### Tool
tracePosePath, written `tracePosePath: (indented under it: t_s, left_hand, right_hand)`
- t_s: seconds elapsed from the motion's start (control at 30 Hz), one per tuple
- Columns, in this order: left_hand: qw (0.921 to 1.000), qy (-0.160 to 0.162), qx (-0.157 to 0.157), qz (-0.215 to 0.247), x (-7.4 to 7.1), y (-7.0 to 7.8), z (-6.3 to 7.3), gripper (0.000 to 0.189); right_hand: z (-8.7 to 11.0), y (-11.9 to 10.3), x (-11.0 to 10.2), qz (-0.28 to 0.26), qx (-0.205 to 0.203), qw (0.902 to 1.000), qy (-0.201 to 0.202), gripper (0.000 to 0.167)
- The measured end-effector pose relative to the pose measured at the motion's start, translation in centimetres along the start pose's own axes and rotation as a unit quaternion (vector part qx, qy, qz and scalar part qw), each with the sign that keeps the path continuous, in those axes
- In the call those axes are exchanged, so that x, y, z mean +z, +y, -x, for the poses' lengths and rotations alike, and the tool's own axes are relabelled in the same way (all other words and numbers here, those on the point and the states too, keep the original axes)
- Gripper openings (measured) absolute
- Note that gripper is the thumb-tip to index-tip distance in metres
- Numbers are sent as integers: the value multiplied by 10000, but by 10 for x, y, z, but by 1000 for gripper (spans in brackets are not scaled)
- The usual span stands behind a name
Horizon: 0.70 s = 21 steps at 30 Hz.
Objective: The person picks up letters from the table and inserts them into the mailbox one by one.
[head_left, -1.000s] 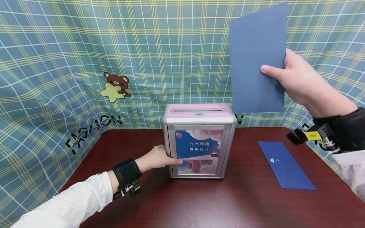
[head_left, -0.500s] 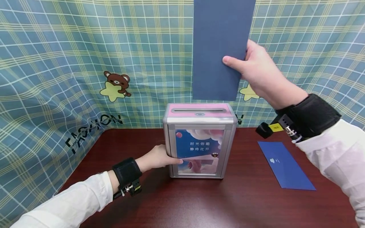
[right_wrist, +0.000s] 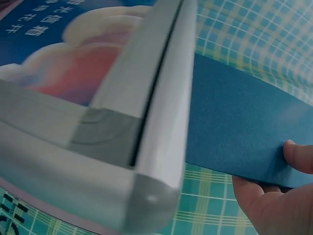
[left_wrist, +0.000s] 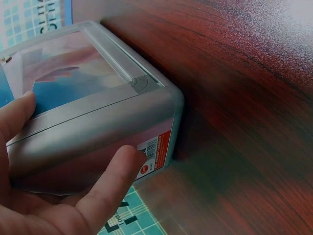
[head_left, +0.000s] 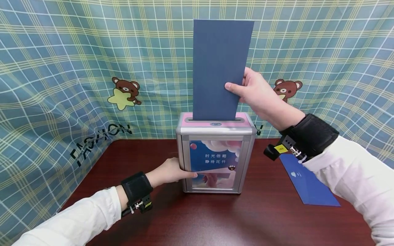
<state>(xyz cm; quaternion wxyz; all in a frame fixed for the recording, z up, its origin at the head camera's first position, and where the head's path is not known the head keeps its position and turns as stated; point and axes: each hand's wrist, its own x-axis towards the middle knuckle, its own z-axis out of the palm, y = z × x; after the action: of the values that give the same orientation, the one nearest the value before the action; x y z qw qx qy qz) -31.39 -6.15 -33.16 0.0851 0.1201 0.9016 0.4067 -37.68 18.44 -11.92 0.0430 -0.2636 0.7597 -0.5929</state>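
A pink and silver letter box (head_left: 215, 164) stands upright on the table, with a picture panel on its front and a slot on its top. My left hand (head_left: 168, 171) grips its left side, the thumb on the front frame and the fingers along the side, as the left wrist view shows. My right hand (head_left: 258, 91) pinches a plain dark blue envelope (head_left: 217, 65) by its right edge, thumb on the near face. Held upright, slightly tilted, its lower end meets the slot (head_left: 241, 119); whether it goes inside cannot be told. In the right wrist view the envelope (right_wrist: 239, 117) rises beyond the box's silver edge.
A second blue envelope (head_left: 307, 184) with a small white mark lies on the dark red table (head_left: 215, 218) at the right, partly hidden by my right wrist strap. Behind the table hangs a checked curtain (head_left: 154, 68) with bear prints.
My right hand has brought the envelope leftward over the letter box, then down onto its top slot. The left hand has kept its place on the box.
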Motion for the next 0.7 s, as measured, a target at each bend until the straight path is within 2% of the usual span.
tracePosePath:
  t_s: [0.2,0.3,0.4,0.47,0.53,0.63,0.7]
  left_hand:
    - [9999,89,-82,-121,-2,4,-11,61]
    - [9998,173,-32,3,-18,18,-11,66]
    - [9995,195,177,172,-46,44,-12,67]
    - [9997,250,4,84,-68,69,-11,76]
    - [9990,364,-202,-172,-89,94,-10,90]
    - [9934,678,-556,-738,-120,132,-8,110]
    - [9908,839,-382,-995,-137,155,-8,111]
  right_hand:
    - [-6,20,-5,400,172,9989,-171,43]
    - [-5,27,-4,487,308,9980,-256,46]
    - [-4,34,-4,590,425,9968,-343,48]
    - [-4,37,-4,687,466,9959,-369,49]
    - [-3,40,-5,854,481,9945,-361,48]
    - [-4,42,-5,1111,485,9921,-335,48]
    - [-3,42,-5,1267,478,9901,-366,49]
